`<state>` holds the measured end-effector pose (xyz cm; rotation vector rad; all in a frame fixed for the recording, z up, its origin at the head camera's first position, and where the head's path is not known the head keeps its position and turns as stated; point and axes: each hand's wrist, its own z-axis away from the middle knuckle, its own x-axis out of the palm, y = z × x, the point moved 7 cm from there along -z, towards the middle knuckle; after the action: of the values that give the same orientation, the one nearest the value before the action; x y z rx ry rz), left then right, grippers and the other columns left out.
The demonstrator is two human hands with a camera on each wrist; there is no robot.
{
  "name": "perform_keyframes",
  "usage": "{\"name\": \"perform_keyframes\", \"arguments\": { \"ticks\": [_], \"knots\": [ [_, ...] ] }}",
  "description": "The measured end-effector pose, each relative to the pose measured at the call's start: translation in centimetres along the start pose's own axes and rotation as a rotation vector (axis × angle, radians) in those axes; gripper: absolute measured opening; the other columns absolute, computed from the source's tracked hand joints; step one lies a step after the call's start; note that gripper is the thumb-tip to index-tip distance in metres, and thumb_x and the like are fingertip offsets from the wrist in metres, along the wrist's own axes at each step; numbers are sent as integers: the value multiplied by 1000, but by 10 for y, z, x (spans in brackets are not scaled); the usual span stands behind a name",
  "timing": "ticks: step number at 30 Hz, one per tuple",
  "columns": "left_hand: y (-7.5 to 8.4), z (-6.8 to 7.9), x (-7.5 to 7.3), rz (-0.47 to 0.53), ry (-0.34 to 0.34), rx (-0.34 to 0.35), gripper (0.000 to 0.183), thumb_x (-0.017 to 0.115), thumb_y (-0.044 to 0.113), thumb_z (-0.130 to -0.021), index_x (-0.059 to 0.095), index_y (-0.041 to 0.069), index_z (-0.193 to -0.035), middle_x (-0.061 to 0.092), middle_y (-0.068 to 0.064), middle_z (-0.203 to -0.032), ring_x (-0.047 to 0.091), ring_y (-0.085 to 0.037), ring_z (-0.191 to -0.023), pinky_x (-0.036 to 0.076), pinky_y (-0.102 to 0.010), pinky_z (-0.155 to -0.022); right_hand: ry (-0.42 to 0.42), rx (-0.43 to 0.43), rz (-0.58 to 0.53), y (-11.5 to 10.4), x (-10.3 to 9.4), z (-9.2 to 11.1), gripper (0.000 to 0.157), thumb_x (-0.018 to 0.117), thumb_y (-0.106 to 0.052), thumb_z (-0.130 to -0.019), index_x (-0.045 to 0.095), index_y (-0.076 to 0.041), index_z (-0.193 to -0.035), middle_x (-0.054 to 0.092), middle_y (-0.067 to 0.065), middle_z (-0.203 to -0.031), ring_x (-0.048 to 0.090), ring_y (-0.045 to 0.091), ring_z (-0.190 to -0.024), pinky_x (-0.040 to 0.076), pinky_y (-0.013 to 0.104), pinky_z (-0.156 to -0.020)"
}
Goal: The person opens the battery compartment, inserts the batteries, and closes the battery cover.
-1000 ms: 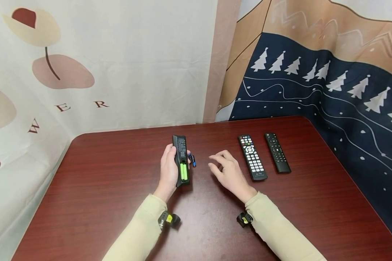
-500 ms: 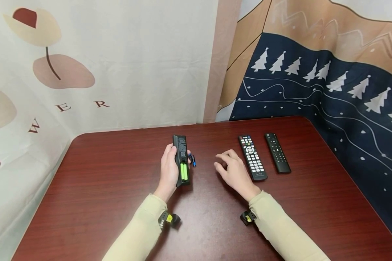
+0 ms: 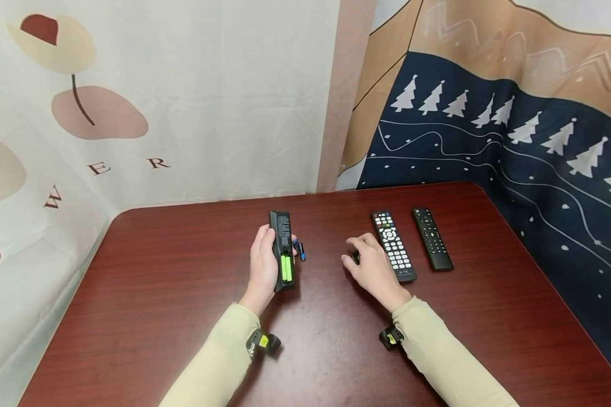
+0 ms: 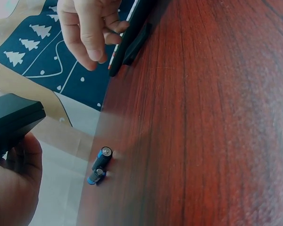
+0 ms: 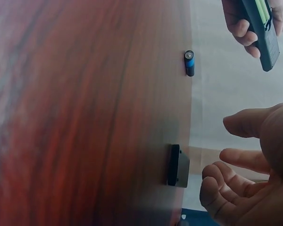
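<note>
My left hand (image 3: 261,265) grips a black remote control (image 3: 280,232), its back turned up. The uncovered compartment holds two green batteries (image 3: 286,268). Just right of that hand, blue-and-black batteries (image 3: 302,252) lie on the table; the left wrist view shows two of these batteries (image 4: 102,159). My right hand (image 3: 374,271) hovers with loosely bent fingers, thumb apart, holding nothing. Beneath its fingers is a small dark piece like a battery cover (image 3: 355,257), mostly hidden from the head. In the right wrist view this cover (image 5: 183,167) sits on the table, apart from the fingertips.
A black remote with white buttons (image 3: 397,251) lies right beside my right hand, partly behind it. Farther right is a slimmer black remote (image 3: 433,240). The reddish-brown table (image 3: 183,271) ends at printed cloth hangings (image 3: 224,113) at the back and right.
My right hand has moved to the right, away from the left hand, until it is over the dark cover and overlaps the white-buttoned remote. The left hand and its remote have stayed put.
</note>
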<state>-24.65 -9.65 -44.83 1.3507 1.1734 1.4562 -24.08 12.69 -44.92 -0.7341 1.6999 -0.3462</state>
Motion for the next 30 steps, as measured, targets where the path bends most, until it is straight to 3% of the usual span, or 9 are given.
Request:
{"name": "perform_keyframes", "arguments": {
  "ticks": [13, 21, 30],
  "knots": [
    [-2, 0, -1, -25, 6, -28, 35, 29, 27, -111, 51, 6, -131, 68, -19, -105, 67, -25, -74, 58, -35, -62, -64, 94, 74, 11, -1, 0, 40, 78, -14, -90, 68, 2, -125, 58, 20, -121, 63, 35, -107, 55, 49, -90],
    [-2, 0, -1, -23, 3, -23, 35, 29, 27, -112, 51, 7, -131, 69, -10, -100, 67, -25, -74, 58, -36, -62, -147, 145, 113, 15, 2, -1, 42, 77, -16, -91, 66, 1, -128, 55, 20, -121, 62, 35, -99, 56, 48, -82],
    [-2, 0, -2, -23, 6, -19, 35, 29, 26, -112, 51, 6, -131, 69, -12, -100, 66, -23, -72, 58, -35, -62, -224, 177, 148, 17, 8, -3, 46, 78, -18, -91, 65, 0, -131, 53, 23, -122, 63, 34, -94, 57, 47, -80]
  ]
}}
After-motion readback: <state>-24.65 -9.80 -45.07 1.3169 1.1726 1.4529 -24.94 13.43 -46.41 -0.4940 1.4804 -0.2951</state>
